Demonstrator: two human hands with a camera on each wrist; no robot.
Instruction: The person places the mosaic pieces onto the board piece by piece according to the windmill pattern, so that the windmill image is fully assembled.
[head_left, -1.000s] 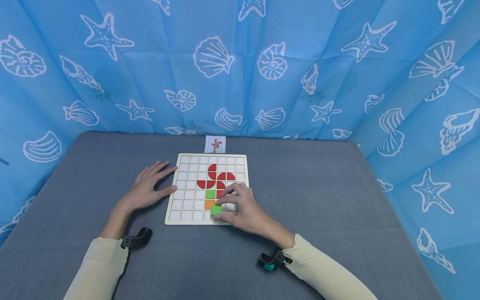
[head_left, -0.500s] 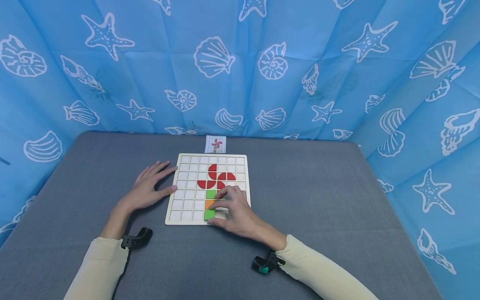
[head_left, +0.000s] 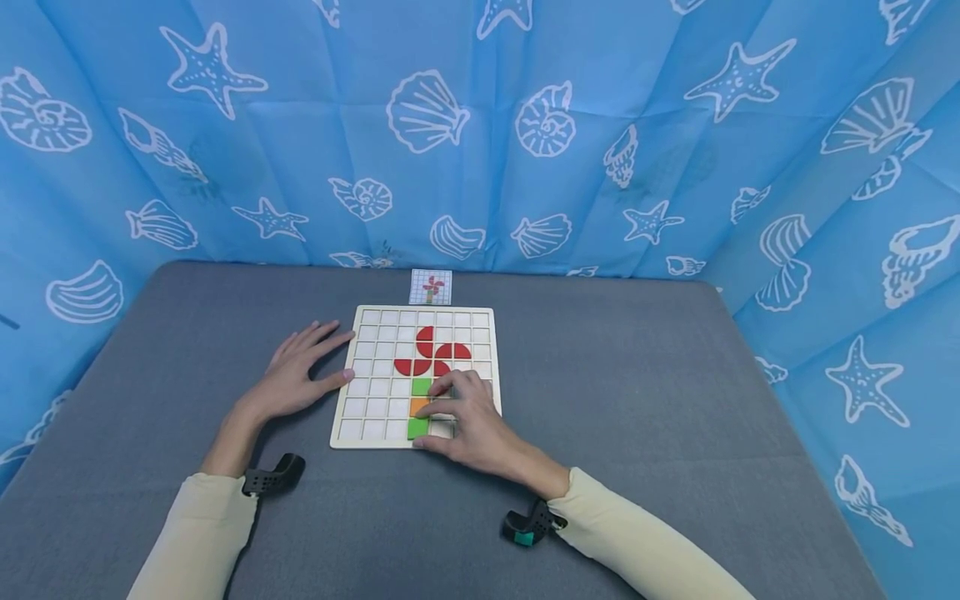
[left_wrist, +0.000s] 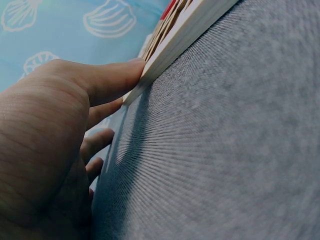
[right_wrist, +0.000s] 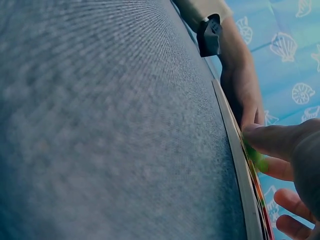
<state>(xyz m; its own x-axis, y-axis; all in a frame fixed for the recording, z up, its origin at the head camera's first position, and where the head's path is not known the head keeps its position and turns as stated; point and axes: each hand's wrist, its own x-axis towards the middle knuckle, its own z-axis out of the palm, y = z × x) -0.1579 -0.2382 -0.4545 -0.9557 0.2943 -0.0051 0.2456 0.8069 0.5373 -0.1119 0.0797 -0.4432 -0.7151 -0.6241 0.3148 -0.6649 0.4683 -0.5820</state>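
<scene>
A white gridded board (head_left: 373,407) lies on the table, with red quarter-round pieces (head_left: 425,335) set in it as a pinwheel. Below them a green square tile (head_left: 421,387), an orange square tile (head_left: 417,407) and a second green square tile (head_left: 417,429) stand in one column. My right hand (head_left: 477,423) pinches the lowest green tile between thumb and finger at its bottom-row cell; the right wrist view shows green between the fingertips. My left hand (head_left: 295,381) has its fingers extended, with thumb and index fingertip touching the board's left edge. The right hand hides some cells.
A small pattern card (head_left: 431,287) lies just beyond the board's far edge. Grey cloth (head_left: 637,383) covers the table. A blue curtain (head_left: 480,133) with shell prints hangs behind it. Black wrist bands (head_left: 273,477) sit on both arms.
My right hand has moved left, bringing the green tile from beside the column to the bottom-row cell under the orange tile. Over the last half second it stays nearly still. The left hand stays put.
</scene>
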